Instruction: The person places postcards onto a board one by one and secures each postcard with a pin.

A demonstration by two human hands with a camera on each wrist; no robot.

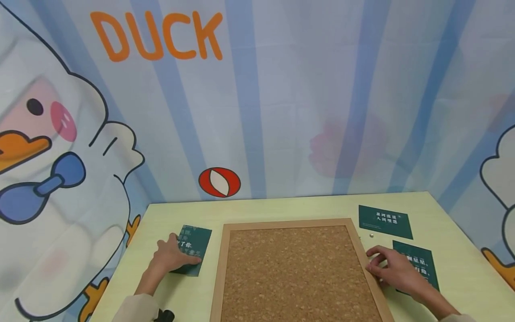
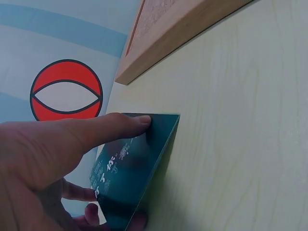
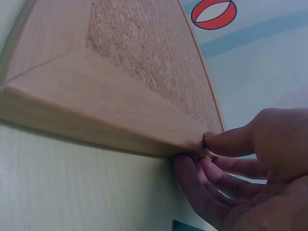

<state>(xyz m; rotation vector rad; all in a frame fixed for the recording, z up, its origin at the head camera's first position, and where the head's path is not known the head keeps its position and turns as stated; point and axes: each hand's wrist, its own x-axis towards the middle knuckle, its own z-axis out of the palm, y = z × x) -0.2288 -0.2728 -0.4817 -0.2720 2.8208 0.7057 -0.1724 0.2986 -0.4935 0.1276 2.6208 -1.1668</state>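
Observation:
My left hand [image 1: 169, 256] grips a dark green card [image 1: 201, 243] with white writing, left of the framed cork board [image 1: 289, 273]. In the left wrist view the thumb lies along the card [image 2: 144, 163], and fingertips show at its far and lower edges; the card is tilted up off the table. My right hand [image 1: 396, 270] is beside the board's right frame, thumb and fingertips brought together. Between them a small shiny thumbtack [image 3: 207, 153] shows, mostly hidden by the fingers.
Two more green cards lie on the right of the pale table: an upper card [image 1: 385, 222] and a lower card [image 1: 428, 264], partly behind the right hand. A small round metal tack [image 1: 371, 235] sits near the upper card. A printed duck curtain [image 1: 289, 98] stands behind the table.

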